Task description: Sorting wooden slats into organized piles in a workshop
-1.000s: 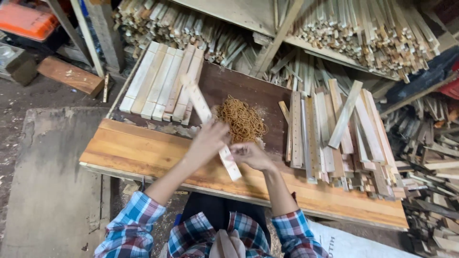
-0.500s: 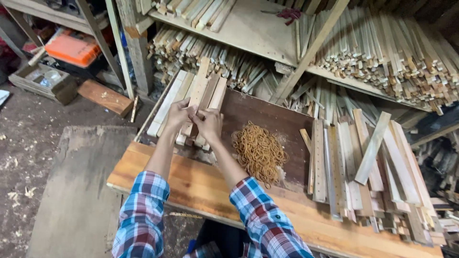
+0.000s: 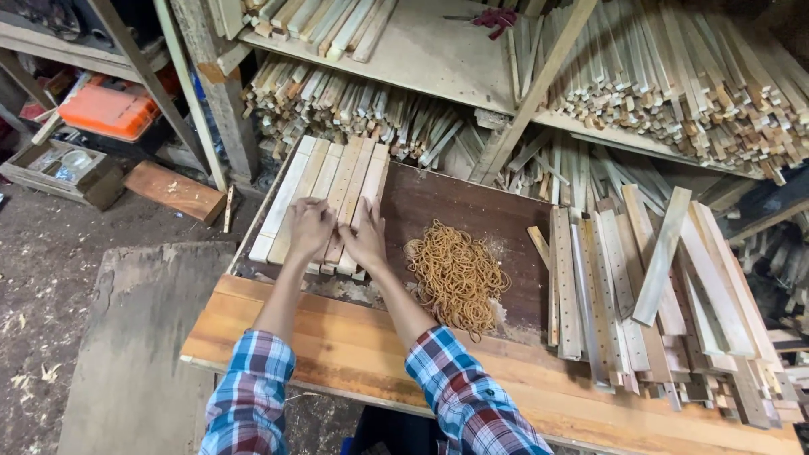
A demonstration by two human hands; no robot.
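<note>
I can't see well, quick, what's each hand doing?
Left hand: open, flat on the wooden slats.
Right hand: open, flat on the same slats.

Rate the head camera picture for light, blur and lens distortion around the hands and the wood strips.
Head view: light is soft and even, with no glare; the left hand and right hand on the row of wood strips are sharp, as is the pile of rubber bands; wide-lens distortion bends the shelf uprights outward near the edges; the top right stacks fall into shadow.

Two hands on slats: left hand (image 3: 308, 227), right hand (image 3: 366, 240); one rubber band heap (image 3: 456, 275); one orange case (image 3: 115, 110)
</note>
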